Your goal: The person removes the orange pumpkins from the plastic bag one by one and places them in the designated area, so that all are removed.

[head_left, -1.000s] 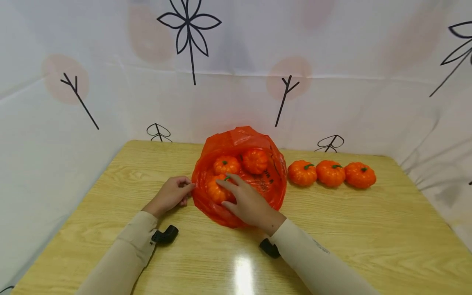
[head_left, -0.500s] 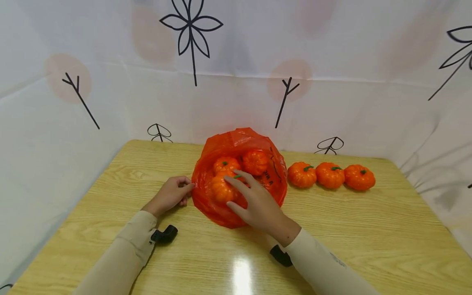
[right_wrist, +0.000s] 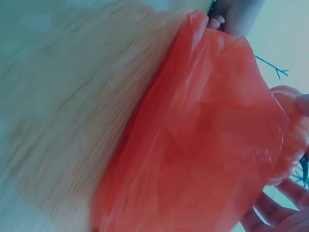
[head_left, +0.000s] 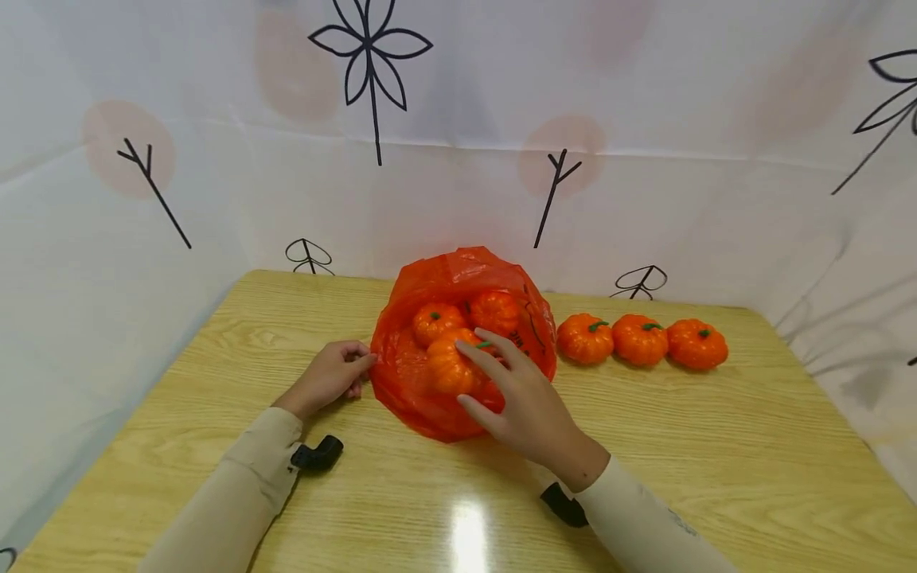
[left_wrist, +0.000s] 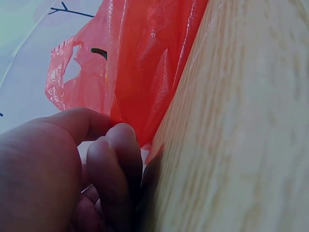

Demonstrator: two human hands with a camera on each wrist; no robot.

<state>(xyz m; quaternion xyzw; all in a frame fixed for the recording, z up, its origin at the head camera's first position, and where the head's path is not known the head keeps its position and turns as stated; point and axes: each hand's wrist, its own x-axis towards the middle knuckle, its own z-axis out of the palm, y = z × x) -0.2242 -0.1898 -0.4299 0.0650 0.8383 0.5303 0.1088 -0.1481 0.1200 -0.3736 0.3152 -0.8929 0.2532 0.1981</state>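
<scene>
An orange-red plastic bag [head_left: 462,267] stands with its mouth spread wide on the table. My left hand [head_left: 325,380] pinches the left edge of the bag; the left wrist view shows thumb and finger on the red film [left_wrist: 149,63]. My right hand [head_left: 533,414] holds a small orange pumpkin [head_left: 450,368] with a green stem, over the near part of the mouth. In the right wrist view this pumpkin [right_wrist: 288,130] shows at the bag's rim, between thumb and fingers. Two more pumpkins, one at left [head_left: 435,321] and one at right [head_left: 494,313], lie inside the bag.
To the right of the bag, three pumpkins sit in a row: a near one [head_left: 585,340], a middle one [head_left: 640,341] and an outer one [head_left: 697,344]. The wooden table [head_left: 680,454] ends at a white patterned cloth [head_left: 458,183] behind.
The right hand has drawn the pumpkin up and to the right from the bag's left side. The left hand has stayed at the bag's edge. The row of pumpkins has not moved.
</scene>
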